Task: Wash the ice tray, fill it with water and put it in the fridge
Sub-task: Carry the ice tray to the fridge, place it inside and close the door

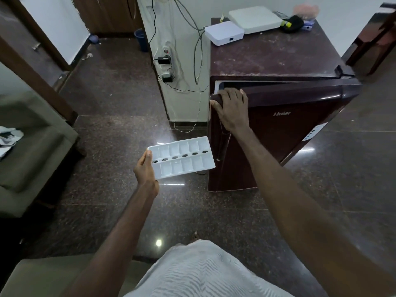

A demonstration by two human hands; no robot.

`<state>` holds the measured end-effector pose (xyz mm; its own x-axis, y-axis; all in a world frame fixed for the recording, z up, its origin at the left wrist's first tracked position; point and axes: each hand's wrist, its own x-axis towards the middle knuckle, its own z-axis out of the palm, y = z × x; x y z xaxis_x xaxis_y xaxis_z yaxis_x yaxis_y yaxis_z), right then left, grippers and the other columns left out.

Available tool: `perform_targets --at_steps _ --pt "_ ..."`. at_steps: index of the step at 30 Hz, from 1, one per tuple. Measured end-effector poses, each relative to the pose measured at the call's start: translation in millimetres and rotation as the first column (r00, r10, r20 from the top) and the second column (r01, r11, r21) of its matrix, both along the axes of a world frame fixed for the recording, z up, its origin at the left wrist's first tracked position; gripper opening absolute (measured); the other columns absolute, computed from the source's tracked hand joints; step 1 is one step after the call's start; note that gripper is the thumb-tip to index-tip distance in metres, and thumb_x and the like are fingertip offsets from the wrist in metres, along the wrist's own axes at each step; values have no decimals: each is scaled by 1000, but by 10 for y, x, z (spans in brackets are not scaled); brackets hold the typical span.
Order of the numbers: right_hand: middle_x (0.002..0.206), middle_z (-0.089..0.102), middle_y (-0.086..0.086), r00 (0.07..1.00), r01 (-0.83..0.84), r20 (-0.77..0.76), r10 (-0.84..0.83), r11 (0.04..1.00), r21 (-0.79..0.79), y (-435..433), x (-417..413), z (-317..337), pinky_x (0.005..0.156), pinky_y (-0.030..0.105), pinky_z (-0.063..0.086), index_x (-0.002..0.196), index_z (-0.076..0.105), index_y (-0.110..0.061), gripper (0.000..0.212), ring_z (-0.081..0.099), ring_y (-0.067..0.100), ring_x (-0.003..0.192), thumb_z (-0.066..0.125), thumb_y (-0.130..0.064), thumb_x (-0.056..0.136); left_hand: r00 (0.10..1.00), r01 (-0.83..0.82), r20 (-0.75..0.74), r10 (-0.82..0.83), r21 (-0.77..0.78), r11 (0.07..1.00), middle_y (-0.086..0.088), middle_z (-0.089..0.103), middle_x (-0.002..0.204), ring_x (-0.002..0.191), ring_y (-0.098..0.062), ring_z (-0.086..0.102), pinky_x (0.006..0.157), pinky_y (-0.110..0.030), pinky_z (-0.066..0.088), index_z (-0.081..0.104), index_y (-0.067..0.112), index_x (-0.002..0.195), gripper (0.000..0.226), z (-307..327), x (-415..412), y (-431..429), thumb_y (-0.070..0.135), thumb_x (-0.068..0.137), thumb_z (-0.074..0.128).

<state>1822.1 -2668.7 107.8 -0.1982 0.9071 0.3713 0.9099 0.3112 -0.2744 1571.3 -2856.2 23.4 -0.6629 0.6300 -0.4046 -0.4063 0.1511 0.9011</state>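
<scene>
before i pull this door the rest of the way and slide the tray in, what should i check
1. Grip on the tray: left hand pinches the short end of the ice tray. ok
2. Water in the tray: the cells look plain white and no water surface shows. cannot tell
3. Grip on the door: right hand curls over the top corner of the fridge door. ok
4. Opening: door only ajar, with a thin gap along its top. not ok
5. Swing path: the tray's far end hangs close beside the door's free edge and may get knocked. not ok
6. Room inside: interior hidden. cannot tell
</scene>
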Motion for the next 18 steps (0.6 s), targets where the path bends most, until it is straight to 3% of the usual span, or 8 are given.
perform_targets --at_steps 1,4,6,9,12,14,18 --pt "135 60 -2 1000 -11 -21 12 1000 26 -121 59 -15 123 43 23 132 61 -23 47 49 19 134 40 -55 105 1000 -5 -4 5 8 1000 -2 75 104 77 -12 74 64 -30 63 71 15 130 31 20 16 -32 28 102 65" --pt "122 65 -9 998 -22 -60 28 996 91 -463 243 -39 110 39 32 118 66 -30 35 55 15 123 41 -52 106 999 -32 -6 32 13 999 -8 74 114 89 -21 73 77 -38 64 70 13 132 34 56 60 -149 29 102 66" --pt "111 66 -10 996 0 -92 9 994 107 -647 360 -16 103 39 35 106 69 -29 33 57 14 112 43 -49 106 999 -46 -22 47 19 999 -8 73 113 89 -22 72 75 -37 63 70 14 130 32 64 107 -258 29 102 66" --pt "94 67 -7 989 60 -137 -53 997 47 -875 518 64 96 40 38 87 70 -21 43 57 15 95 44 -49 106 996 -78 -36 78 20 997 -6 72 110 79 -15 70 65 -29 63 70 13 131 32 55 206 -420 27 103 65" --pt "77 62 -3 983 120 -140 -122 992 -22 -1108 667 172 92 44 42 73 68 -16 49 55 17 80 47 -46 105 994 -108 -13 108 18 994 -10 71 116 82 -18 69 73 -35 61 68 9 134 34 35 360 -560 24 103 64" --pt "66 54 -3 982 156 -101 -161 986 -54 -1274 743 263 90 45 45 62 60 -17 50 53 17 71 48 -41 104 993 -115 0 115 23 993 -10 71 114 80 -17 69 73 -35 61 67 8 134 35 23 486 -642 23 103 64" --pt "55 41 -8 972 222 -43 -231 962 -162 -1483 866 437 89 45 43 50 40 -21 53 55 21 68 46 -34 101 993 -115 7 114 35 993 1 74 93 61 -5 70 52 -23 59 69 9 130 30 19 767 -783 21 103 64"
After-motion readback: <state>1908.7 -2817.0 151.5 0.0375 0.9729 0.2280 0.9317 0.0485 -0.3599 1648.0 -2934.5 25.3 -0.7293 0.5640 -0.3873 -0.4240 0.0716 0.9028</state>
